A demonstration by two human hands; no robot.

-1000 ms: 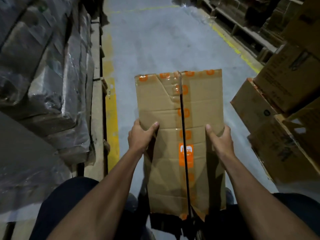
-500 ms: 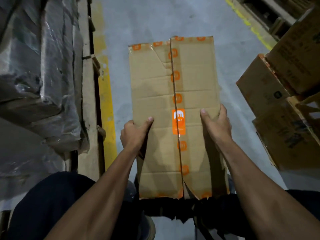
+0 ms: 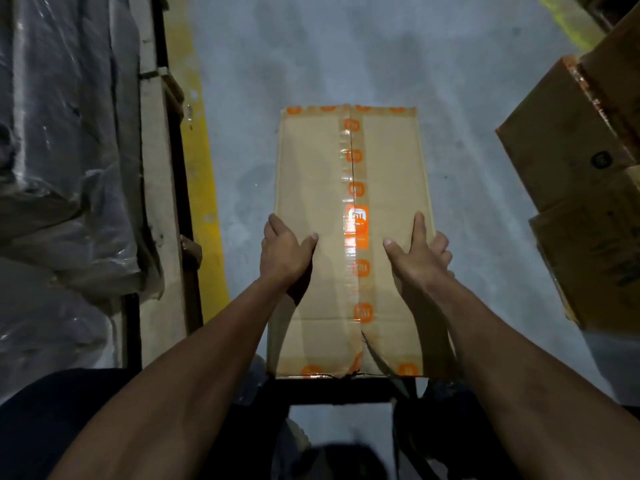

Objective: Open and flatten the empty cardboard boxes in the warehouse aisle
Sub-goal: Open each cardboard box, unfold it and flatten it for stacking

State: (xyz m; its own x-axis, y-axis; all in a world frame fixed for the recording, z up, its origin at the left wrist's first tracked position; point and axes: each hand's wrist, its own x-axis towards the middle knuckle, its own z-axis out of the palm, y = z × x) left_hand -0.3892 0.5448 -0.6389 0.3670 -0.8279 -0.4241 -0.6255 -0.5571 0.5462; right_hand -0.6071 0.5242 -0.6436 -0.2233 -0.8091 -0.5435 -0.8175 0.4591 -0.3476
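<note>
Cardboard fills the middle of what we see: a tall brown box (image 3: 351, 244) held over the grey concrete floor (image 3: 346, 57), its taped face turned up toward us. Clear tape with orange logos (image 3: 356, 223) runs down the middle seam, and glare on it blurs the print. We cannot see the box's underside or far end, and its near edge is lost in shadow above our dark trousers. Our left hand (image 3: 285, 252) grips the left edge, thumb on top, fingers curled under out of sight. Our right hand (image 3: 417, 252) grips the right edge, thumb and forefinger spread on the face, the other fingers bent over the side. Stacked boxes (image 3: 571, 140) at right are cut off by the frame; plastic-wrapped goods (image 3: 62, 140) on a wooden pallet (image 3: 157, 202) lie dim at left.
</note>
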